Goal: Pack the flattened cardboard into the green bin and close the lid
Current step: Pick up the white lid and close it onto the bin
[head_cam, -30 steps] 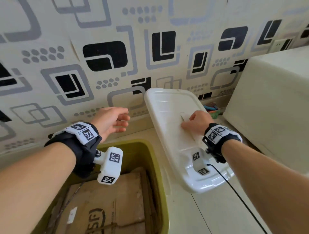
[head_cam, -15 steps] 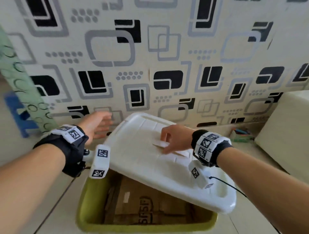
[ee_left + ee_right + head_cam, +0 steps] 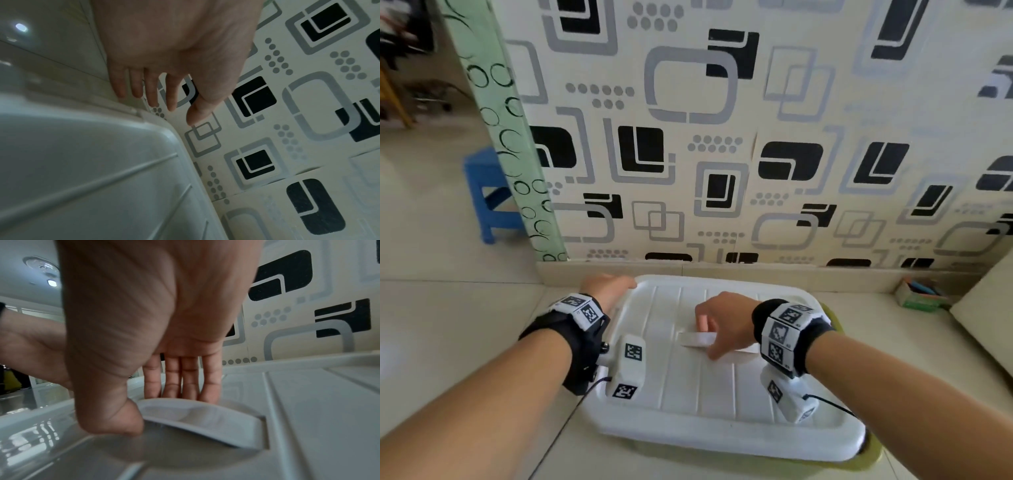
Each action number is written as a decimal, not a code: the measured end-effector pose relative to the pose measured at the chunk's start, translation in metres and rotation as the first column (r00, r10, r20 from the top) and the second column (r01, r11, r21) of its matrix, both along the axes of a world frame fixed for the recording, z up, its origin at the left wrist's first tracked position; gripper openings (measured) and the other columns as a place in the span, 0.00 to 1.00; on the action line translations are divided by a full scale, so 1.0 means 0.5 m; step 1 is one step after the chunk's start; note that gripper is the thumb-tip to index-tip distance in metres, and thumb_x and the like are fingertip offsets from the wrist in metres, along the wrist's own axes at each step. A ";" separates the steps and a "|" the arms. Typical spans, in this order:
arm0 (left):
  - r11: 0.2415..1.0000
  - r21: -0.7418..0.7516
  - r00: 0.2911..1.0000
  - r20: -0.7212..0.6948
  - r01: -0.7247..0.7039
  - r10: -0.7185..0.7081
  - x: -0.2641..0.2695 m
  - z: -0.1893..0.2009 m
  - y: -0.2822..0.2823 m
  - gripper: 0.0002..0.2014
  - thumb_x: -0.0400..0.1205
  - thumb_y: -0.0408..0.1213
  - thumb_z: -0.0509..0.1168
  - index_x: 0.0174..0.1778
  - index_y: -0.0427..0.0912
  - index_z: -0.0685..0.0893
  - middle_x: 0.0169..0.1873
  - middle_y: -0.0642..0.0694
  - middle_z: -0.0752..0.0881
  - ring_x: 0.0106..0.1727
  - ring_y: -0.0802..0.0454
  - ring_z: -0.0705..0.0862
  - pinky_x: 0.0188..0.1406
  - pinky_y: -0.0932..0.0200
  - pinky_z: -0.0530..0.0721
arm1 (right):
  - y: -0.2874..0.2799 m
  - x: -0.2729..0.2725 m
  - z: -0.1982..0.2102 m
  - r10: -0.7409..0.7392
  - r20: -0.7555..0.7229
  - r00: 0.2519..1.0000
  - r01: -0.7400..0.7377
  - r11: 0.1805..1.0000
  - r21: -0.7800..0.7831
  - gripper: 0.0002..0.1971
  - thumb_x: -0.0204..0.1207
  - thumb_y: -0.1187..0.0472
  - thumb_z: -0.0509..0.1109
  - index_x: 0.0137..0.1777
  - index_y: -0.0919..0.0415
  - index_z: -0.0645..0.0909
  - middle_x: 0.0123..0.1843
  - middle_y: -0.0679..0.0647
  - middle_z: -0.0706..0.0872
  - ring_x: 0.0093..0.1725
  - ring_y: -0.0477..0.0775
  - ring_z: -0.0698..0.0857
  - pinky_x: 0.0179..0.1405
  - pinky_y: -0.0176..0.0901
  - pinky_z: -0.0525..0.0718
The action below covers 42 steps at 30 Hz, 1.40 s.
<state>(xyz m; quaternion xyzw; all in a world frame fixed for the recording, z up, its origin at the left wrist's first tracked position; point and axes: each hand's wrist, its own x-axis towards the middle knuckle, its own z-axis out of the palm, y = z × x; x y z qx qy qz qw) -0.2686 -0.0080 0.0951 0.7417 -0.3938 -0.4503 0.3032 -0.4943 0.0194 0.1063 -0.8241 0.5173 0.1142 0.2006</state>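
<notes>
The white lid lies flat over the green bin, whose rim peeks out along the lid's right edge and near right corner. The right hand pinches the lid's raised white handle at the lid's middle, thumb in front, fingers behind. The left hand hangs at the lid's far left corner, fingers straight and loosely spread, holding nothing. The cardboard is hidden under the lid.

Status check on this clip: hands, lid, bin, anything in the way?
Right hand pinches lid handle; left hand open at lid's far left corner. White lid lies over green bin, rim showing near right. Nothing blocking.
</notes>
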 end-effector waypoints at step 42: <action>0.888 0.398 0.959 0.061 0.232 -0.277 0.028 -0.081 -0.004 0.38 0.58 0.55 0.86 0.58 0.38 0.85 0.54 0.35 0.92 0.58 0.34 0.90 0.69 0.36 0.83 | -0.030 -0.281 -0.007 -0.443 0.439 0.782 0.533 0.840 -0.100 0.15 0.70 0.48 0.82 0.52 0.49 0.84 0.50 0.45 0.87 0.52 0.49 0.87 0.49 0.37 0.82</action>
